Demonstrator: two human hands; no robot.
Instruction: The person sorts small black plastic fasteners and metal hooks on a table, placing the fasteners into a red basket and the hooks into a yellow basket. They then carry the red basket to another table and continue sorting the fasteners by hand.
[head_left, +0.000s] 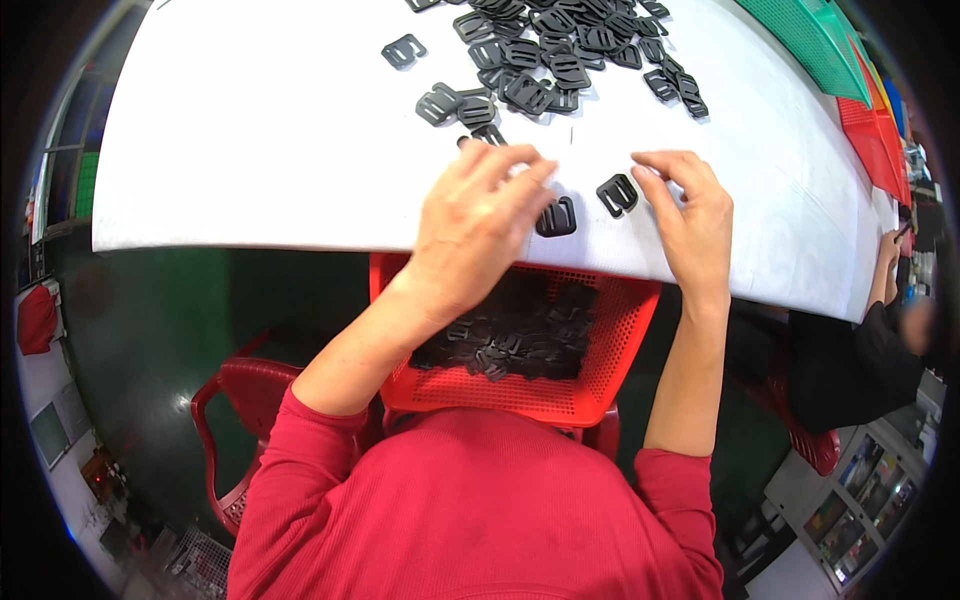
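Note:
Several flat black plastic slide buckles lie on the white table. My left hand (482, 210) hovers near the table's front edge, its fingers bent and smeared by motion, so I cannot see whether anything is in them. Just beyond its fingertips lies one buckle (488, 136), partly hidden. Another buckle (558, 216) sits at the edge to its right, partly covered by the hand. My right hand (692, 205) is open, with a small gap between thumb and index finger and nothing visible there. A single buckle (617, 195) lies just left of its thumb.
A heap of black buckles (550, 50) spreads over the far table. Below the front edge, a red plastic basket (610, 375) holds many more. Green (815, 45) and red baskets (873, 140) stand at the right, near a seated person (850, 365). A red chair (250, 395) is at left.

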